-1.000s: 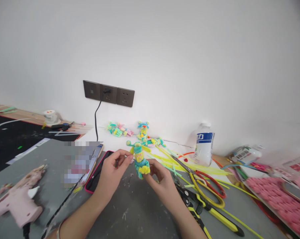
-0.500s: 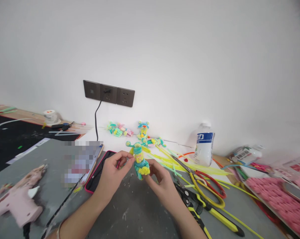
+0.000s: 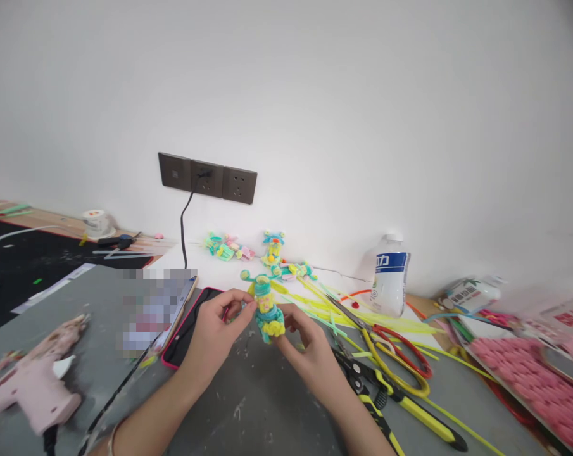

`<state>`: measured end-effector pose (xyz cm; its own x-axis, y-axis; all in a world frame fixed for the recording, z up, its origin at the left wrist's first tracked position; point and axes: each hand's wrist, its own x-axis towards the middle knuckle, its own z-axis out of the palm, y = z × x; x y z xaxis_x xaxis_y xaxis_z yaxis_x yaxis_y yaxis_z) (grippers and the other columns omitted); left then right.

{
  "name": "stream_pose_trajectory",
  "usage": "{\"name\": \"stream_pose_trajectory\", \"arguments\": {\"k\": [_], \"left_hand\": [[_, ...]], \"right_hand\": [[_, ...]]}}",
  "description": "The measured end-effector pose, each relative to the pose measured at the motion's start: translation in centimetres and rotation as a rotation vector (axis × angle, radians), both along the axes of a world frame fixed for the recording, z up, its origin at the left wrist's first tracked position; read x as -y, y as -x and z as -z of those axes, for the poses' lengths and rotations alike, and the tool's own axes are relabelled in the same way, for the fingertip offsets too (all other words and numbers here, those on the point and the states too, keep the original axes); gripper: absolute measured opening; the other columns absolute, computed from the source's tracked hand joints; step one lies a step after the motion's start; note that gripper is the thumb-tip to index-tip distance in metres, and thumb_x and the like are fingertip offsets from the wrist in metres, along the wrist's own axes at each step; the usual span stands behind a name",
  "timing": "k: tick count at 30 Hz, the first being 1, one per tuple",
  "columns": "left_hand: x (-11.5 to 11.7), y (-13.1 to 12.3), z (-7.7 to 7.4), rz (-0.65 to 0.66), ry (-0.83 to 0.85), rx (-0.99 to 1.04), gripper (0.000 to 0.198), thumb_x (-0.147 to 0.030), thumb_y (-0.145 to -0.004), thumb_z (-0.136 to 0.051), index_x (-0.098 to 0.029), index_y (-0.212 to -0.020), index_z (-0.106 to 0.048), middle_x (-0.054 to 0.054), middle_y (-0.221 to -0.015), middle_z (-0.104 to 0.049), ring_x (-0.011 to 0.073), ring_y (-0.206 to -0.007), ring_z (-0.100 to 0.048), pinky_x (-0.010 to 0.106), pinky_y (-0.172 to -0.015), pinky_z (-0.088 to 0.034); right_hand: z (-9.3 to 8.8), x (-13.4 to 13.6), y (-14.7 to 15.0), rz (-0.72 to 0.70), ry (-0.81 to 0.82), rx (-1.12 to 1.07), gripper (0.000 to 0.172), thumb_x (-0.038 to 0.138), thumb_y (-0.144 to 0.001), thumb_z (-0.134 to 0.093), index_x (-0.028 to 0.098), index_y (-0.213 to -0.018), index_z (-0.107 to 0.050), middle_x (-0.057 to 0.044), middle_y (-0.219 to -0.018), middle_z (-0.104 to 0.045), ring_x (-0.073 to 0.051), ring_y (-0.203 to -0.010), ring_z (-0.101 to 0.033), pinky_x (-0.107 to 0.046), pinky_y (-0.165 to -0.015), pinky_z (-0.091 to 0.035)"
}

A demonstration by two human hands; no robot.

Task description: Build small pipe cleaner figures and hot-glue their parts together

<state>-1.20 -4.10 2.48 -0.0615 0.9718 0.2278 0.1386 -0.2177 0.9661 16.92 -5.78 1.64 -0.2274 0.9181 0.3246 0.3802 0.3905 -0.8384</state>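
Note:
A small teal and yellow pipe-cleaner figure (image 3: 267,306) is held upright above the grey mat (image 3: 248,405). My right hand (image 3: 309,354) pinches its lower part from the right. My left hand (image 3: 217,332) pinches its left side with thumb and forefinger. Both hands are closed on the figure. Its curled teal arm sticks out to the upper left.
Left lie a pink glue gun (image 3: 34,380) and two phones (image 3: 186,323). Right lie scissors (image 3: 390,354), yellow-handled pliers (image 3: 400,405), loose yellow-green pipe cleaners (image 3: 328,310), a white bottle (image 3: 389,278) and pink packs (image 3: 528,380). Finished figures (image 3: 271,250) stand by the wall under the sockets (image 3: 207,178).
My left hand's fingers have shifted slightly along the figure's left side. The figure and my right hand stay almost where they were.

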Motion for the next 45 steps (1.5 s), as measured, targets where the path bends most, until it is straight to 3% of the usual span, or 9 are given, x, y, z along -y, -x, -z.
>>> {"name": "stream_pose_trajectory", "arguments": {"k": [12,16,19,23,28,31,35,39,45], "left_hand": [[-0.1,-0.1,-0.1,0.005,0.01,-0.005,0.023,-0.039,-0.077,-0.065,-0.017,-0.072,-0.067,-0.007,-0.055,-0.028,0.0106,-0.052,-0.031,0.024,-0.053,-0.026],[0.0,-0.2,-0.1,0.004,0.002,-0.013,0.023,-0.039,-0.078,-0.064,-0.017,-0.072,-0.066,-0.007,-0.056,-0.029,0.0109,-0.053,-0.031,0.024,-0.053,-0.026],[0.1,-0.2,-0.2,-0.008,-0.011,-0.015,0.022,-0.039,-0.081,-0.063,-0.018,-0.075,-0.066,-0.006,-0.057,-0.035,0.0117,-0.055,-0.036,0.024,-0.054,-0.03],[0.3,-0.2,-0.5,-0.03,-0.031,0.013,0.023,-0.04,-0.084,-0.06,-0.019,-0.076,-0.063,-0.003,-0.064,-0.05,0.0127,-0.061,-0.045,0.023,-0.058,-0.034],[0.3,-0.3,-0.6,0.032,-0.014,-0.025,0.028,-0.043,-0.09,-0.05,-0.019,-0.082,-0.064,0.0,-0.074,-0.06,0.0152,-0.071,-0.054,0.025,-0.065,-0.039],[0.2,-0.6,-0.2,0.101,0.019,-0.062,0.023,-0.04,-0.086,-0.056,-0.02,-0.094,-0.063,0.001,-0.079,-0.062,0.0172,-0.075,-0.057,0.027,-0.069,-0.041],[0.3,-1.0,0.3,0.228,0.065,-0.141,0.031,-0.036,-0.08,-0.064,-0.02,-0.107,-0.063,0.006,-0.099,-0.068,0.0216,-0.088,-0.061,0.03,-0.074,-0.045],[0.4,-0.9,0.1,0.276,0.061,-0.194,0.026,-0.033,-0.079,-0.064,-0.02,-0.102,-0.068,0.007,-0.1,-0.071,0.0228,-0.089,-0.062,0.031,-0.074,-0.046],[0.3,-0.8,0.0,0.29,0.076,-0.164,0.026,-0.033,-0.08,-0.062,-0.019,-0.102,-0.068,0.008,-0.105,-0.072,0.0233,-0.089,-0.063,0.031,-0.075,-0.048]], "right_hand": [[0.0,0.0,-0.1,0.004,-0.039,0.005,0.027,0.02,-0.086,-0.058,0.022,-0.112,-0.063,0.0,-0.086,-0.067,-0.016,-0.073,-0.057,-0.026,-0.069,-0.043],[-0.1,0.0,-0.1,-0.02,0.001,-0.043,0.019,0.022,-0.087,-0.058,0.023,-0.105,-0.065,-0.001,-0.088,-0.067,-0.017,-0.077,-0.056,-0.027,-0.074,-0.043],[0.2,-0.5,-0.3,-0.021,0.064,-0.163,0.016,0.031,-0.09,-0.058,0.022,-0.101,-0.065,-0.004,-0.092,-0.067,-0.019,-0.081,-0.057,-0.029,-0.075,-0.045],[0.7,-1.2,-0.5,-0.002,0.169,-0.445,0.029,0.046,-0.084,-0.066,0.022,-0.1,-0.063,-0.005,-0.091,-0.067,-0.02,-0.081,-0.061,-0.029,-0.07,-0.049],[0.8,-1.7,-0.6,-0.003,0.209,-0.548,0.03,0.045,-0.081,-0.07,0.023,-0.099,-0.063,-0.005,-0.092,-0.069,-0.02,-0.083,-0.062,-0.03,-0.075,-0.05],[1.2,-1.7,-0.5,-0.005,0.148,-0.516,0.027,0.043,-0.082,-0.07,0.022,-0.096,-0.06,-0.005,-0.09,-0.067,-0.018,-0.08,-0.06,-0.028,-0.07,-0.048],[1.5,-1.3,-0.2,-0.006,0.112,-0.374,0.021,0.039,-0.086,-0.065,0.021,-0.091,-0.054,-0.003,-0.085,-0.061,-0.017,-0.077,-0.057,-0.028,-0.067,-0.044],[1.3,-0.7,0.1,0.045,0.031,-0.201,0.012,0.029,-0.086,-0.06,0.022,-0.09,-0.052,0.0,-0.083,-0.057,-0.016,-0.076,-0.053,-0.028,-0.069,-0.041],[1.0,-0.6,0.2,0.059,-0.029,-0.096,0.011,0.023,-0.084,-0.059,0.022,-0.092,-0.052,0.0,-0.083,-0.057,-0.016,-0.074,-0.051,-0.028,-0.068,-0.04]]}}
